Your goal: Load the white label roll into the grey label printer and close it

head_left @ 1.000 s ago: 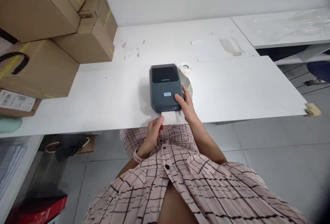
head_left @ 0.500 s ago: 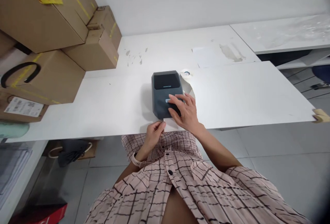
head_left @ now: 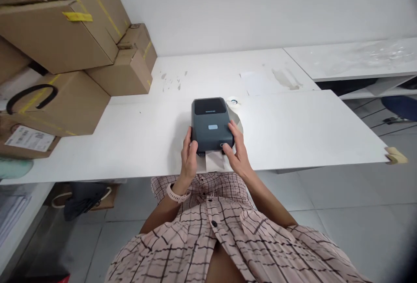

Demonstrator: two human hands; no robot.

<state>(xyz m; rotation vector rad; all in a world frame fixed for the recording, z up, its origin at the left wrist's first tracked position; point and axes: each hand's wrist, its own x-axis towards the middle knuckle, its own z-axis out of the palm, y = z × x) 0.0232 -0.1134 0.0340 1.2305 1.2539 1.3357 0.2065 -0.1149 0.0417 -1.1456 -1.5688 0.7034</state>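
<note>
A dark grey-blue label printer (head_left: 213, 133) sits near the front edge of the white table, a light button on its top. My left hand (head_left: 189, 155) grips its left front corner, thumb on the front side. On the right front corner, my right hand (head_left: 239, 150) has its thumb on the front and its fingers along the side. A strip of white label paper (head_left: 214, 162) sticks out from the printer's front, between my hands. Behind the right side stands a roll of labels (head_left: 233, 102), with a band of paper curving along the printer, partly hidden by my right hand.
Cardboard boxes (head_left: 120, 72) are stacked at the table's left end. A white sheet (head_left: 253, 83) lies toward the back of the white table (head_left: 293, 131). Clear plastic wrap (head_left: 384, 53) covers part of the surface at the far right. A dark blue seat (head_left: 402, 107) stands beyond.
My right hand has shifted from the printer's top to its right front corner. My left hand has left the label strip and now holds the left side. The view has tilted up slightly.
</note>
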